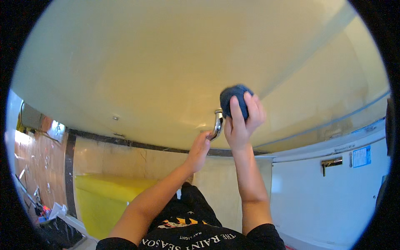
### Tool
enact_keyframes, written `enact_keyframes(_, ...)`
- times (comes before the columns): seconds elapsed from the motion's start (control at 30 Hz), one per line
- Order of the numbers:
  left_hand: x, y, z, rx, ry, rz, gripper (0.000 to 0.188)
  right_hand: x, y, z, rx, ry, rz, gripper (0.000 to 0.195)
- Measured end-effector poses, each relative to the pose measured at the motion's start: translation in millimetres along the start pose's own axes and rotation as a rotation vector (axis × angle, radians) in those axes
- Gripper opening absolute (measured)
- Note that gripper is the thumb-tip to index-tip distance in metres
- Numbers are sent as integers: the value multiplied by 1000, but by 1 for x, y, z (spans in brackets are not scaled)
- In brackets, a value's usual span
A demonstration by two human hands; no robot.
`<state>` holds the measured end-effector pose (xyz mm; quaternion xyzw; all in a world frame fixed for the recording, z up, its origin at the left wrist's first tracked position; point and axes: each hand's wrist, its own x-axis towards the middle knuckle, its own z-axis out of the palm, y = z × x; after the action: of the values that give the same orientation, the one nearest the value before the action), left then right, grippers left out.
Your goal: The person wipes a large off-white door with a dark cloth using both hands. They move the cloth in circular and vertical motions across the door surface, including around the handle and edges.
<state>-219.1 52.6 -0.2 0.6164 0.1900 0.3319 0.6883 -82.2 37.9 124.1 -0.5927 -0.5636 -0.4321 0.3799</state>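
Observation:
My left hand (pixel 200 151) is closed around the lower end of a curved chrome handle (pixel 218 122) on a broad, glossy cream panel, possibly a door (pixel 150 72). Just right of the handle's upper end, my right hand (pixel 245 120) grips a bunched dark blue-grey cloth (pixel 232 97). The cloth is up against the panel's face, though its contact side is hidden. Fingers of the right hand are spread over the cloth. Further left on the panel is a small metal fitting (pixel 115 118).
At right stands a white door (pixel 300 193) with a metal lever handle (pixel 332 162) and a blue-edged printed notice (pixel 362 156). A yellow-green padded seat or box (pixel 103 203) is at lower left. Beyond it are a black bag-lined bin (pixel 64 232), wood-look flooring (pixel 47 153) and a chair (pixel 31 115).

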Motion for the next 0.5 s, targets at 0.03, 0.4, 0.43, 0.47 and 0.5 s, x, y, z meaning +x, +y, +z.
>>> enact_keyframes(0.03, 1, -8, 0, -33, 2, 28, 49, 7, -4, 7, -32, -13, -2, 37)
enact_keyframes(0.4, 1, -10, 4, -153, 10, 31, 66, -31, -26, 10, 29, -433, -62, 39)
enact_keyframes(0.43, 1, -12, 5, -175, 18, 27, 66, -32, -26, 9, 4, -434, -78, 38)
enact_keyframes(0.47, 2, -14, 6, -197, 24, 23, 67, -32, -28, 8, 13, -423, -66, 35)
enact_keyframes(0.5, 4, -16, 6, -220, 28, 22, 68, -31, -31, 8, 24, -410, -53, 33)
